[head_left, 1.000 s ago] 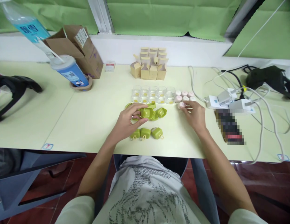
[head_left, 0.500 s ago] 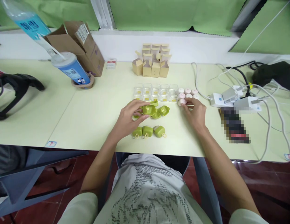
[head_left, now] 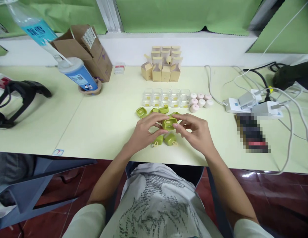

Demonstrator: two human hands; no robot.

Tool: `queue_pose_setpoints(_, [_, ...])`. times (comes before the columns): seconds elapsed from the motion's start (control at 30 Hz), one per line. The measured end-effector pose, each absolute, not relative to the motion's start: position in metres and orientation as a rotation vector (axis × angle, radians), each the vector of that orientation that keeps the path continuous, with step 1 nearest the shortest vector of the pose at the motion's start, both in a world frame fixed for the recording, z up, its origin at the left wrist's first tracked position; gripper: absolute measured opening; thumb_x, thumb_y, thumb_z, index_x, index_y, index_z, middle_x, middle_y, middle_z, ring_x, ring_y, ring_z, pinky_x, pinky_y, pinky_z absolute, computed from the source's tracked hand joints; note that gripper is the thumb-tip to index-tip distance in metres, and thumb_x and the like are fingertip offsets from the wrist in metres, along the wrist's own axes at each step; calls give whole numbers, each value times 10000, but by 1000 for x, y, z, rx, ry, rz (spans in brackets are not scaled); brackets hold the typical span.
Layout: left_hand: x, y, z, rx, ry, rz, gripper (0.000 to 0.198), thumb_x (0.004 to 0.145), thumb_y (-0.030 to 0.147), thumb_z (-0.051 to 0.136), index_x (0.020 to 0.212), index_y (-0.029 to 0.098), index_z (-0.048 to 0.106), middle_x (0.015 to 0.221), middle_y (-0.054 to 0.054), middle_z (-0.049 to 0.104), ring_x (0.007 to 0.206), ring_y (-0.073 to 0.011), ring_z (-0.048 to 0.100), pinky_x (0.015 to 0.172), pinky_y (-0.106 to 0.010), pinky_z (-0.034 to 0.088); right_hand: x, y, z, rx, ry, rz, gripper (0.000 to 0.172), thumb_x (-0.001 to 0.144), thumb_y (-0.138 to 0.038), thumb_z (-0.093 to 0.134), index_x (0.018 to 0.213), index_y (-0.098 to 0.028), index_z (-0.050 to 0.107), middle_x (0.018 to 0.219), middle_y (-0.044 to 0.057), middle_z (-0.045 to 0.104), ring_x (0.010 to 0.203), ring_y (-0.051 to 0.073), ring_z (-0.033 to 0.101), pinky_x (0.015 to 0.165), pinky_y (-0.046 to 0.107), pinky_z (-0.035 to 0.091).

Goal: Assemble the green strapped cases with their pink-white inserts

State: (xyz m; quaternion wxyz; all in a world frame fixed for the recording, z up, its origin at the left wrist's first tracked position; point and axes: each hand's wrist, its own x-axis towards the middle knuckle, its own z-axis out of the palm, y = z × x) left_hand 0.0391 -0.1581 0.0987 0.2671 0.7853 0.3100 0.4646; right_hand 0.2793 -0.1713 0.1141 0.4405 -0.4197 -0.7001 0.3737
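Observation:
Between my two hands, above the table, is a small hollow green plastic case [head_left: 169, 123], its open side facing up towards me. My left hand [head_left: 149, 131] pinches its left side with thumb and fingers. On the right edge, my right hand [head_left: 195, 131] has its thumb and fingertips closed. Further green pieces [head_left: 141, 112] lie behind the hands, some partly covered by them. Nearer me, green cases with pale loops [head_left: 170, 139] lie on the table, partly hidden. Several pale pink round pieces [head_left: 201, 103] stand beyond my right hand, beside a row of clear plastic cups [head_left: 165, 98] with yellow marks.
Small open cardboard boxes [head_left: 166, 72] stand by the wall. A larger brown carton [head_left: 98, 61], a blue cup [head_left: 80, 77] and a bottle [head_left: 38, 31] are at the left. A power strip [head_left: 237, 105], white cables and a blurred dark object [head_left: 253, 132] lie right.
My right hand has left the front pink piece, which stays beside the others, and moved left to the green case. My left hand has brought the case slightly right and nearer me.

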Motion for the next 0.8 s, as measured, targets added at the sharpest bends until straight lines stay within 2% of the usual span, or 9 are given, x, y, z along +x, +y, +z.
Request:
queue_pose_setpoints(0.13, [49,-160,91,2173,837,1254,384,1027,403,798,1373,245,742,1325,-103,795,1213,-212,783,941,-367,728,276,-166,101,-1089,-1667,1006,329,990,-446,794,1210,-202,768,990,39,801,686,144,719,578,278,595])
queue_pose_setpoints(0.3, [60,-163,86,2297,768,1224,410,1017,331,811,1400,239,696,1331,-96,789,1272,-218,758,1059,-416,686,280,-167,86,-1138,-1675,936,202,980,-379,761,1084,-225,685,907,-2,739,630,129,642,579,277,549])
queue_pose_setpoints(0.43, [59,-170,91,2307,922,1107,534,1062,355,752,1552,249,568,1447,-126,712,1199,-207,758,989,-390,691,297,-164,89,-1242,-1656,847,215,970,-404,755,1070,-240,659,852,-10,724,593,152,656,574,298,529])
queue_pose_setpoints(0.53, [55,-176,100,2449,1000,897,510,1092,395,697,1550,229,547,1439,-139,707,1261,-270,712,1084,-496,643,316,-158,91,-1442,-1626,610,183,972,-396,714,1052,-242,653,906,23,754,558,166,660,578,322,522])
queue_pose_setpoints(0.6, [54,-180,103,2614,968,675,509,1059,392,743,1508,222,573,1408,-134,727,1345,-339,649,1149,-572,582,325,-154,89,-1541,-1648,472,154,977,-357,661,1075,-237,662,966,51,769,578,182,686,616,344,546])
queue_pose_setpoints(0.7, [58,-185,101,2782,933,390,619,980,274,836,1528,211,553,1442,-139,719,1381,-384,594,1071,-539,591,327,-149,80,-1553,-1720,455,209,966,-323,632,1138,-217,686,1068,94,763,644,207,743,679,375,597])
queue_pose_setpoints(0.8, [65,-187,93,2893,942,287,538,985,110,761,1490,171,584,1392,-146,733,1314,-369,621,927,-467,609,321,-146,72,-1545,-1786,418,241,957,-284,626,1166,-200,712,1144,118,755,693,220,773,713,389,614])
